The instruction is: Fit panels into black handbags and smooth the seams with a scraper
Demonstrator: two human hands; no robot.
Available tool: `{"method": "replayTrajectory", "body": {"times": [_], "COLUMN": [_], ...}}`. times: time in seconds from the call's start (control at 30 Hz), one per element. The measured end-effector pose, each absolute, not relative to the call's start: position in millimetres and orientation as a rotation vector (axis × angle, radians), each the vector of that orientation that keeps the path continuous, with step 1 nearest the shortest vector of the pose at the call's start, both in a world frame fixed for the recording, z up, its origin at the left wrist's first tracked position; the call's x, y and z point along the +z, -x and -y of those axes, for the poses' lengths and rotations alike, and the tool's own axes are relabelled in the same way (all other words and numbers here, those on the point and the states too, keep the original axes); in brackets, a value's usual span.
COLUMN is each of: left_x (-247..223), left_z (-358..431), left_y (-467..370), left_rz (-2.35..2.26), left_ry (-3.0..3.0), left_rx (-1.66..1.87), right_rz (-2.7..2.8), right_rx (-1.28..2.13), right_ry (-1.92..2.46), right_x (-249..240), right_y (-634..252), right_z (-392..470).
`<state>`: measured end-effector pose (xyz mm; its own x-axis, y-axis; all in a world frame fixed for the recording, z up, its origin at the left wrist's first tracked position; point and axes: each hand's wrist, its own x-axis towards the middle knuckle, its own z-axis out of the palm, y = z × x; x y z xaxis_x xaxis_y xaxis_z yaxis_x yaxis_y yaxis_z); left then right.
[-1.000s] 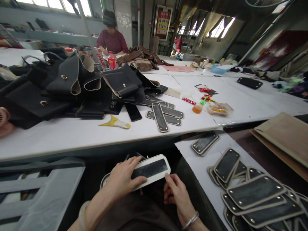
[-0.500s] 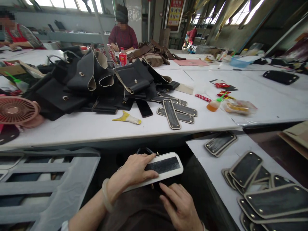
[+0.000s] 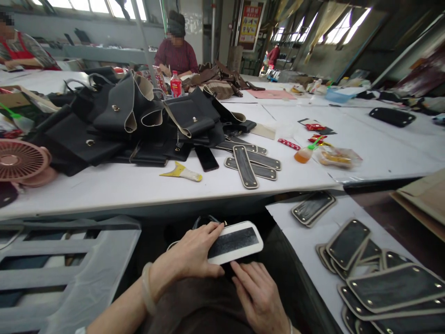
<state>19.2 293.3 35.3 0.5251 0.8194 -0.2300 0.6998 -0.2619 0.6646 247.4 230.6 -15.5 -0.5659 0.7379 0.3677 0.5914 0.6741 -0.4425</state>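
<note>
A white rounded panel with a dark strip along its middle (image 3: 238, 241) lies over my lap, tilted up to the right. My left hand (image 3: 196, 250) grips its left end, thumb on the near edge and fingers over the far edge. Just below the panel's near edge is my right hand (image 3: 255, 290), its fingers bent and close together; what they hold, if anything, is hidden in dark material under the panel. Part of a black handle (image 3: 205, 220) shows behind my left hand.
Black bags (image 3: 114, 111) are heaped on the white table (image 3: 306, 171), near a phone (image 3: 206, 158), a yellow-white tool (image 3: 181, 172) and dark riveted strips (image 3: 245, 167). More riveted pieces (image 3: 396, 287) cover the right surface. A pink fan (image 3: 21, 160) stands left. People sit across the table.
My left hand has slid slightly left on the panel, baring more of the dark strip, and its thumb has moved down to the near edge. The view has shifted slightly.
</note>
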Motion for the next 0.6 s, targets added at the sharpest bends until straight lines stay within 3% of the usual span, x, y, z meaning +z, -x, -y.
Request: {"method": "replayTrajectory", "body": {"times": [0.4, 0.6], "left_x": [32, 40], "left_z": [-297, -299], "left_y": [-5, -1], "left_rz": [-1.089, -1.107], "left_ry": [-2.021, -2.030], "left_rx": [0.146, 0.112], "right_rz": [2.248, 2.237], "right_rx": [0.397, 0.888], "right_ry": [1.084, 1.065], "right_x": [-18, -27], "right_y": [-233, -209], "right_z": [-228, -218]}}
